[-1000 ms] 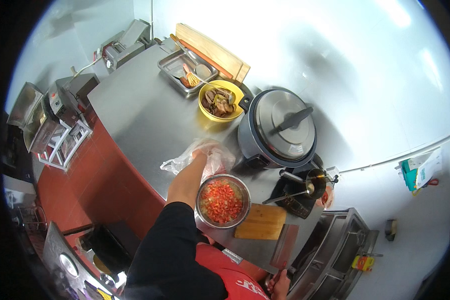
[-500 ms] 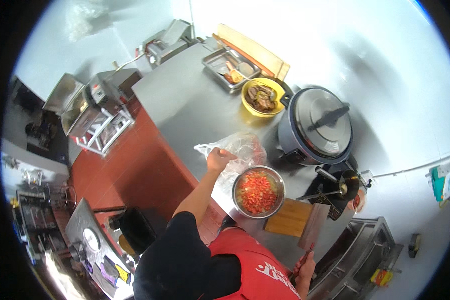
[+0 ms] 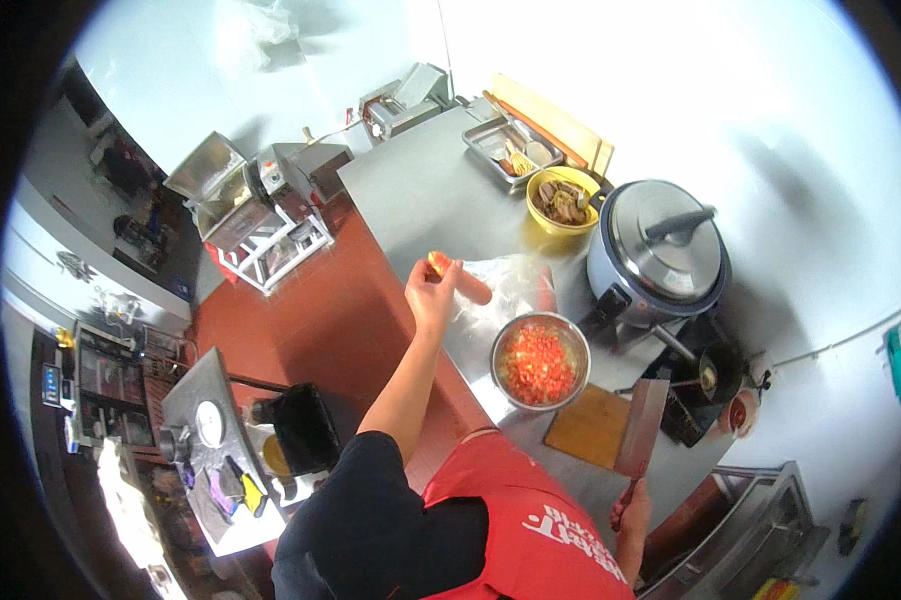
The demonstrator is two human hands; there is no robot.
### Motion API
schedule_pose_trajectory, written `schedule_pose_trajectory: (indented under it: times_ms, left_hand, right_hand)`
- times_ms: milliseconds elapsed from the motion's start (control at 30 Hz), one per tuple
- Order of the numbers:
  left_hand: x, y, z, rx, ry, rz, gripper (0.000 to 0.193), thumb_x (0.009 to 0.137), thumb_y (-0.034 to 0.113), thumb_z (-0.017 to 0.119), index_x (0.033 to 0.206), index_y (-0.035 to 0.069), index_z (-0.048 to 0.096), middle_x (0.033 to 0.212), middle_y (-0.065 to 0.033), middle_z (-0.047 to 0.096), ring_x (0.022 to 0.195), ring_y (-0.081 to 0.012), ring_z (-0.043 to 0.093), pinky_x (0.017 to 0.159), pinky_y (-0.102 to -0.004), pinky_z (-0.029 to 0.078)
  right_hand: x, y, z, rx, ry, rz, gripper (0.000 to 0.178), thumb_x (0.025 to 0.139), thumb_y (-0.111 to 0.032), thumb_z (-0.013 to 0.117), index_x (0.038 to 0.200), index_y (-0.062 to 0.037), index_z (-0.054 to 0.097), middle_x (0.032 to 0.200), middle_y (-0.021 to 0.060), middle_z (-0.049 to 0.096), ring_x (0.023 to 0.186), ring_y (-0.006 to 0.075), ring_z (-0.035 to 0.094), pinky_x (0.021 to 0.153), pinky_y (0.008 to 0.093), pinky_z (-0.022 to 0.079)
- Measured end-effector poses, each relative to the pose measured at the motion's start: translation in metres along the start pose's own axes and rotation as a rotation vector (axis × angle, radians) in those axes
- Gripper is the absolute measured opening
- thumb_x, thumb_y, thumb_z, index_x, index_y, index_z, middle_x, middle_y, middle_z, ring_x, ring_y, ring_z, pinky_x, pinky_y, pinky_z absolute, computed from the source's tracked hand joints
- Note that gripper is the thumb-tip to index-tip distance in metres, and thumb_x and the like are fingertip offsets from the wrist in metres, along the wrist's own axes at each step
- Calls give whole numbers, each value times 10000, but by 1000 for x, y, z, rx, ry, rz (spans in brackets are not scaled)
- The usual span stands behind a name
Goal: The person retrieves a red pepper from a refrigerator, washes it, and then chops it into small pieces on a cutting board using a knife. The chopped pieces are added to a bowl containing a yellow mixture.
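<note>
My left hand is closed round a pinkish sausage, raised beside a clear plastic bag on the steel table. Something reddish, perhaps another sausage, shows through the bag's right side. In my right hand is the handle of a cleaver. Its broad blade points away from me, at the right edge of a wooden cutting board. Between bag and board stands a round steel bowl, filled with small diced red and pale orange pieces.
A large lidded cooker stands at the right, beside a yellow bowl of dark food and a steel tray. A dark pan sits beyond the board. The steel table's left edge borders the red floor.
My left hand has come up from the bag with the sausage in it. The cleaver stays in my right hand near the board. The whole view has shifted slightly.
</note>
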State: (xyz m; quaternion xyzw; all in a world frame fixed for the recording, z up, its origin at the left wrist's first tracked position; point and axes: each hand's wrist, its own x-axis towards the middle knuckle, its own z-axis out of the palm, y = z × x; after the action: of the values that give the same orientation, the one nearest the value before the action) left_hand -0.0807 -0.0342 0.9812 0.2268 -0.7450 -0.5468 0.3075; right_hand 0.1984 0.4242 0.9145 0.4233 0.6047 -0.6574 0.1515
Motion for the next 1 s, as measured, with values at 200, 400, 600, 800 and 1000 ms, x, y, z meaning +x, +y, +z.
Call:
schedule_pose_trajectory:
  times_ms: [200,400,600,800,1000]
  left_hand:
    - [-70,60,41,-159,-198,128,273,847,214,804,939,-13,684,781,-9,665,713,-81,588,666,-263,494]
    - [-220,48,107,-190,-548,-61,215,909,210,742,953,12,668,810,-14,655,687,-86,589,610,-253,492]
    - [-366,-88,139,-446,-513,-971,150,932,135,687,990,52,576,854,-49,638,731,-181,657,641,-295,601]
    - [-374,-192,114,-485,-458,-1292,132,993,168,622,1024,48,574,959,-109,654,823,-205,664,718,-297,626]
    - [-348,-178,109,245,-928,-1434,351,935,357,704,1075,53,601,1014,-129,692,884,-208,687,674,-267,620]
  right_hand:
    - [-10,16,-64,-10,-22,-103,523,1022,-527,459,730,-96,516,499,9,424,376,143,408,359,301,297]
    - [-16,42,-125,46,0,-56,514,1016,-490,506,700,-84,508,513,12,444,392,121,409,382,299,307]
    - [11,85,-152,-104,101,-123,548,1000,-479,542,693,-26,556,541,32,491,459,145,482,447,329,364]
    - [35,80,-135,-436,133,-276,591,956,-524,567,791,41,622,677,204,594,617,296,579,611,432,445]
    - [40,67,-102,-476,108,-235,601,935,-565,558,811,15,655,820,265,655,796,438,647,679,498,476]
